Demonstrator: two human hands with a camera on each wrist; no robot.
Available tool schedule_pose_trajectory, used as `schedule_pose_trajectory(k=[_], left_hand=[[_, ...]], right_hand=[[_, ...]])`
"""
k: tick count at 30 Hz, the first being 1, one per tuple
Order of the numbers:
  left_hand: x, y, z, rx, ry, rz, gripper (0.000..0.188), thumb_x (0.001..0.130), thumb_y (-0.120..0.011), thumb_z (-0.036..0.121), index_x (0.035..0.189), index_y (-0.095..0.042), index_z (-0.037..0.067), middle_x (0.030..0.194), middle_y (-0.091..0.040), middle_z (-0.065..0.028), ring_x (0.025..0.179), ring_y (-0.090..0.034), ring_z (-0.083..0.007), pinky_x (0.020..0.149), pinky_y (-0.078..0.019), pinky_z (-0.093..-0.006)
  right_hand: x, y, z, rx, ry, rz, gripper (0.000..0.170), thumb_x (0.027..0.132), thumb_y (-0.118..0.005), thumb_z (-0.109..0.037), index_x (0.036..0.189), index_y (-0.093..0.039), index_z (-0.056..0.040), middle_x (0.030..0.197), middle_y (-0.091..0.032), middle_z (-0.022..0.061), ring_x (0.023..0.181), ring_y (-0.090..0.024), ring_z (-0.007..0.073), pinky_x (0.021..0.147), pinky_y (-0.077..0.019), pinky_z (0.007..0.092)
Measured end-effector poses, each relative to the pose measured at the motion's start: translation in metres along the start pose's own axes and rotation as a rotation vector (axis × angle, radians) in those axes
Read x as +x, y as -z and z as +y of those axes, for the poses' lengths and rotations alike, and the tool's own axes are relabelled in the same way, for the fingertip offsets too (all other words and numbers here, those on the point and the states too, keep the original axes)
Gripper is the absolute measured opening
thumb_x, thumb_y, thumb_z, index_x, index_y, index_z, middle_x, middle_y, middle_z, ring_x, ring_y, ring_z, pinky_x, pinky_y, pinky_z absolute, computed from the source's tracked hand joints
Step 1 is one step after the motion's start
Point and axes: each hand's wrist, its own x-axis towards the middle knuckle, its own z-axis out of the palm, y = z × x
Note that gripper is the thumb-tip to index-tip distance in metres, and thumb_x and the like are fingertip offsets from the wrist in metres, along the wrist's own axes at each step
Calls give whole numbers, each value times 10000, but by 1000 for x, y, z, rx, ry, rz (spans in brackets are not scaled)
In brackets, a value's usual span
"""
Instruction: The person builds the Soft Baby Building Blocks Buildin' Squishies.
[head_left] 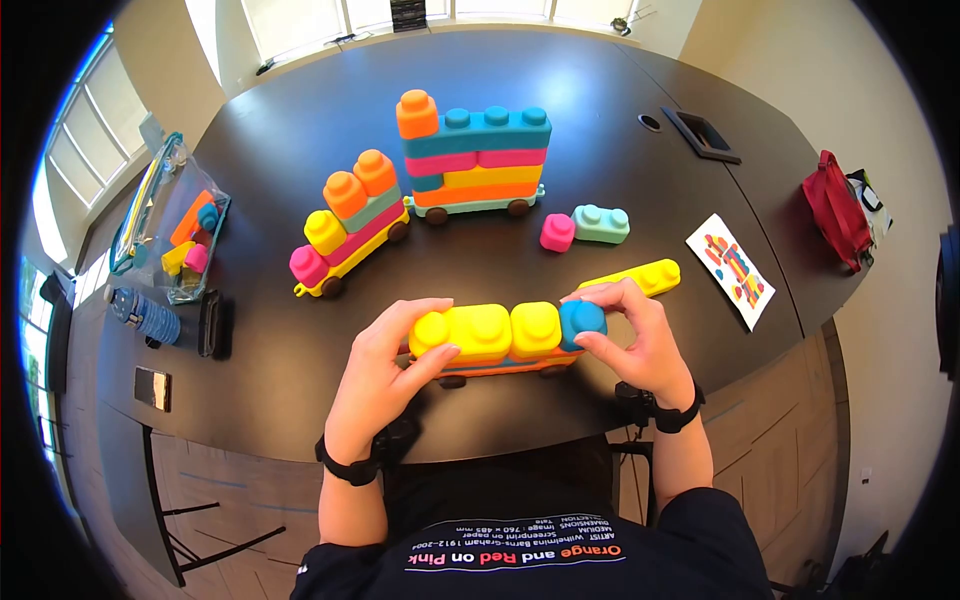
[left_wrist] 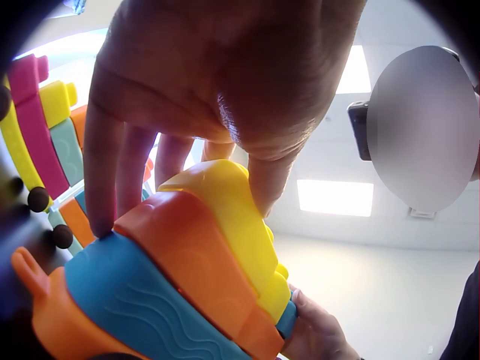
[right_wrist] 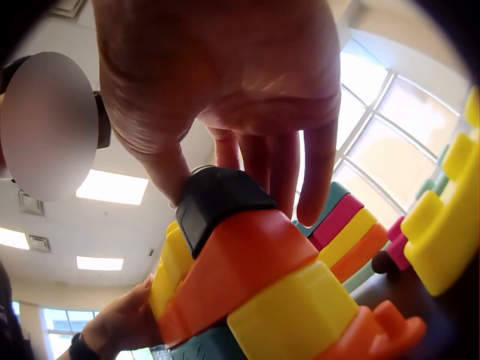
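Observation:
Nearest the person, a wheeled orange base carries stacked blocks, topped by yellow blocks and a blue block at the right end. The left hand grips the left yellow end between thumb and fingers. At the other end the right hand pinches the blue block. Below the yellow top, the left wrist view shows an orange block and a wavy blue block. A red-orange block and a yellow block lie under the dark-looking end block in the right wrist view.
Behind stand a tall block wagon and a stepped one. Pink and mint blocks, a long yellow piece and a picture card lie rightward. Leftward are a clear bag, bottle and phone.

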Motion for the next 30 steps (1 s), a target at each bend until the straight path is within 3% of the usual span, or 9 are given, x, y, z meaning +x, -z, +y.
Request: schedule_pose_trajectory(k=[3,5,9,16,19,21,22,27,30], left_hand=[[0,-1,-2,-8,-11,9,404,947,-794,150,1319,-668,54,1196,-707,-120,1062,-711,-241,873,-612,-353],[0,-1,-1,-12,-7,8,405,948,-794,151,1320,-667,54,1203,-708,-120,1070,-711,-243,879,-615,-355],[0,-1,0,-21,-1,4,408,950,-793,152,1324,-666,52,1221,-709,-123,1085,-713,-246,882,-618,-355],[2,1,0,-16,33,-8,411,957,-762,83,1348,-652,28,1251,-702,-105,1140,-683,-187,936,-591,-324],[4,0,-1,-4,-5,22,415,954,-792,165,1330,-663,48,1232,-709,-116,1110,-709,-227,882,-620,-348],[4,1,2,-7,20,-4,409,961,-762,100,1349,-652,29,1246,-707,-101,1132,-677,-185,921,-587,-322],[3,1,3,-6,20,-2,409,961,-762,100,1349,-652,29,1246,-707,-101,1132,-677,-185,921,-587,-322],[4,8,2,197,-53,-62,462,989,-722,132,1428,-600,56,1340,-672,-115,1202,-659,-244,994,-552,-358],[5,7,15,23,-55,57,580,1000,-714,223,1528,-522,80,1427,-639,-135,1282,-635,-275,1047,-527,-396]], right_hand=[[-2,-1,6,85,-53,34,320,919,-832,-149,1136,-638,-17,1146,-758,128,1023,-731,229,951,-563,355],[-2,3,6,112,-142,-49,359,939,-808,-188,1184,-610,-17,1261,-719,180,1187,-703,252,1045,-529,381],[4,27,12,20,-100,-116,357,951,-794,-192,1224,-651,-11,1195,-731,135,1112,-702,250,1008,-529,373],[0,87,74,-842,-16,-190,496,868,-814,-131,1332,-645,-86,1286,-705,143,1246,-641,354,1100,-471,483],[-3,97,83,-988,-112,-280,589,810,-848,-102,1358,-632,-110,1278,-704,127,1247,-639,344,1122,-447,502],[5,105,76,-838,-412,-437,620,782,-874,-81,1357,-643,-95,1343,-689,124,1291,-609,350,1101,-482,428],[-1,113,80,-747,-325,-349,581,782,-869,-96,1322,-653,-77,1223,-716,133,1187,-662,351,1036,-513,433],[11,122,14,-792,-162,-48,521,797,-887,-132,1262,-676,-27,1148,-732,155,1055,-701,357,947,-543,395],[31,96,-30,-674,-35,94,527,798,-899,-148,1262,-686,-15,1131,-739,153,1007,-708,348,923,-551,385]])
